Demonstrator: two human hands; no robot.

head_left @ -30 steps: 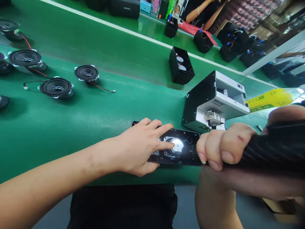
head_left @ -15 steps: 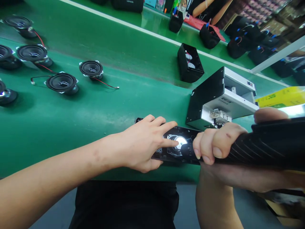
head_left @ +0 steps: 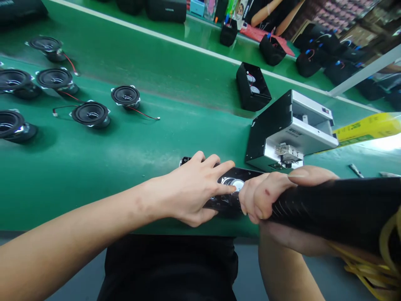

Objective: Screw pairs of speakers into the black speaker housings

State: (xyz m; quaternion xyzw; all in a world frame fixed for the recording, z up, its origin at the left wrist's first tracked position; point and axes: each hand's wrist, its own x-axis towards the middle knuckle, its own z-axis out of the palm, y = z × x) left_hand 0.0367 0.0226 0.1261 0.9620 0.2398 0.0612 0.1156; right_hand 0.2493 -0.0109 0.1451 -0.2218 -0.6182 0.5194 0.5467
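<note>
L hand (head_left: 191, 194) flat, fingers spread, pinning glossy black oblong speaker panel (head_left: 247, 173) at near edge of green bench mat (head_left: 125, 154). R hand (head_left: 275, 196) fingers clamped round black ribbed power screwdriver (head_left: 332, 209); tip hidden. Risk: tip cd skid & scar panel if L press slackens.

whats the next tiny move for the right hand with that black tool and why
Probably ease the black tool down onto the black panel beside the round driver. The right hand grips it just over the panel, and the left hand lies flat on the panel, a fingertip at the driver, pinning it. The tool's tip is hidden, so go slowly.
</note>
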